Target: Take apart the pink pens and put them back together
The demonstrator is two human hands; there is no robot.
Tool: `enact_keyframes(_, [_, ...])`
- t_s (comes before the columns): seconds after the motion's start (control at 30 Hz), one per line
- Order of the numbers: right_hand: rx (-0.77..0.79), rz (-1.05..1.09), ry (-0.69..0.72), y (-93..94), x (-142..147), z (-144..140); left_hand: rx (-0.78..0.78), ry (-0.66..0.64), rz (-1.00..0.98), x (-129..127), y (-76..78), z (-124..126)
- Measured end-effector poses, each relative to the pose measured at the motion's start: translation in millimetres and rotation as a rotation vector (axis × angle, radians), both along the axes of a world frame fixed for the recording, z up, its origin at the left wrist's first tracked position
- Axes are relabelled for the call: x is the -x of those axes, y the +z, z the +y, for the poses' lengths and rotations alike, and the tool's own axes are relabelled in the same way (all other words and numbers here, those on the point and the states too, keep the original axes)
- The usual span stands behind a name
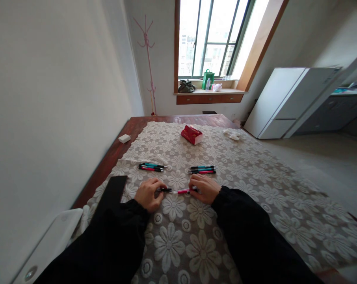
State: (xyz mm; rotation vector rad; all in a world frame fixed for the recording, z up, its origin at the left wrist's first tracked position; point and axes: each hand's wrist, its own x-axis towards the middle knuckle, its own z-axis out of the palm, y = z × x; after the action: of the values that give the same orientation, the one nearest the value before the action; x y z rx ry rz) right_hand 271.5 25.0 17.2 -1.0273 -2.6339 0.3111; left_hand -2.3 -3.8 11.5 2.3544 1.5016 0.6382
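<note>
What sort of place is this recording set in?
Probably a small flat or studio room: a table under a lace cloth, a fridge by a kitchen counter, and a coat stand beside the window.

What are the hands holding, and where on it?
Both hold one pink pen low over the cloth: the left hand grips its black end, the right hand grips the other end.

A cream lace cloth (225,189) with a raised, rough flower pattern covers the table (131,126), whose bare far-left edge is dark, polished wood. The pink pen (183,191) between the hands looks like smooth, glossy plastic, as do the pens (150,167) farther left and the pens (202,169) farther right. Both sleeves (249,221) are matt black cloth.
</note>
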Motion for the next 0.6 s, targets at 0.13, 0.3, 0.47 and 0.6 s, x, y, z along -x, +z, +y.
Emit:
enact_keyframes(0.13, [0.002,0.013,-0.001,-0.1,0.9,-0.5,0.002,-0.004,0.0,0.0,-0.2,0.2])
enact_keyframes(0.3, [0.019,0.026,0.006,1.9,-2.6,0.6,0.008,0.001,-0.002,1.5,-1.2,0.7])
enact_keyframes(0.47, [0.031,0.03,0.04,4.7,-4.6,0.3,-0.006,0.01,0.003,2.5,-2.1,0.9])
enact_keyframes(0.6, [0.024,0.06,0.069,4.3,2.1,-3.3,-0.016,0.029,0.008,2.5,-3.7,2.2])
